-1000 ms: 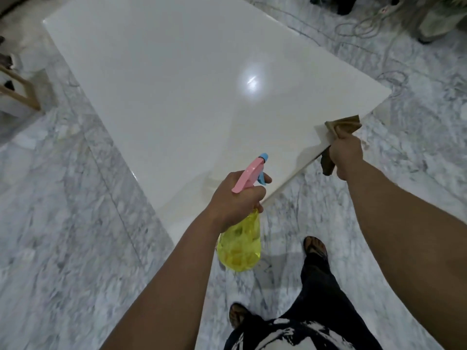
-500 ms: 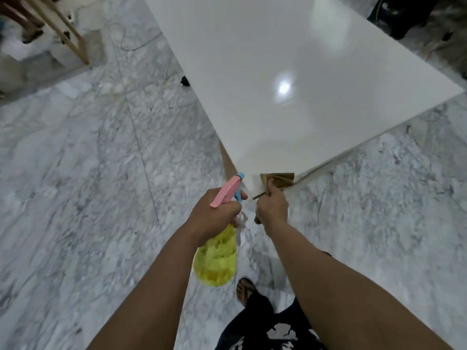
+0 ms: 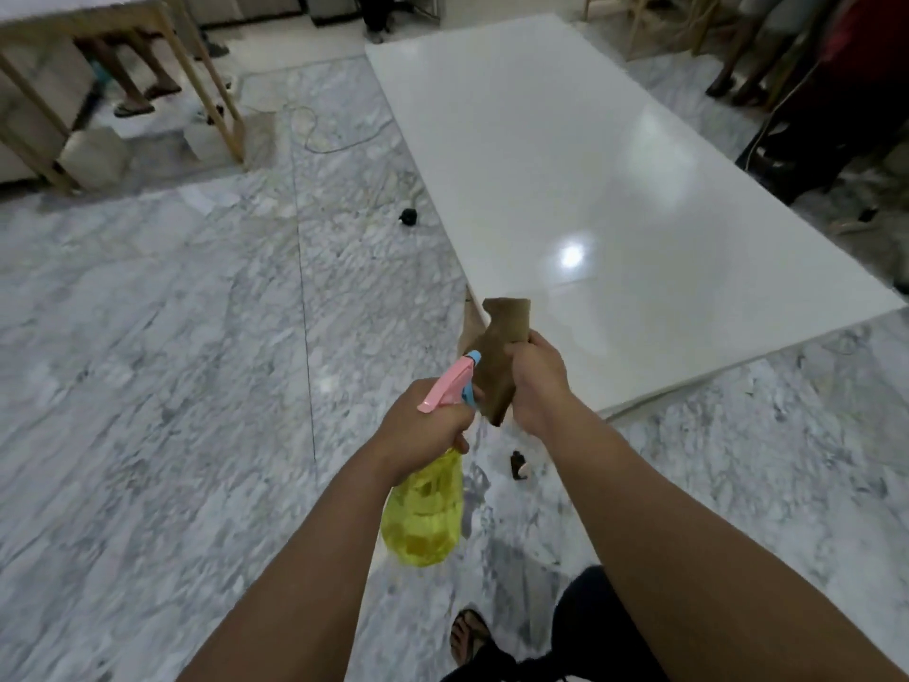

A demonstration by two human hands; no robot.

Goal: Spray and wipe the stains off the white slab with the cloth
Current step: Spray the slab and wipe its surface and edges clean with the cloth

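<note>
The long white slab [image 3: 580, 189] stretches away from me, glossy, with a light glare near its close end; no stain shows on it from here. My left hand [image 3: 423, 425] grips a yellow spray bottle [image 3: 425, 514] by its pink and blue trigger head, the nozzle pointing toward the slab's near left corner. My right hand [image 3: 536, 381] holds a brown cloth [image 3: 504, 356] bunched upright, just in front of that corner and lifted off the surface. Both hands are close together.
Grey marble floor [image 3: 172, 386] surrounds the slab. A wooden frame [image 3: 206, 81] with a person's legs behind it stands at the far left. Other people stand at the far right. A cable and small dark objects [image 3: 409, 216] lie on the floor. My sandalled foot [image 3: 469, 637] is below.
I have walked round from the slab's side to its near left corner. My right hand drew the cloth along the edge and lifted it off the slab, close to the bottle.
</note>
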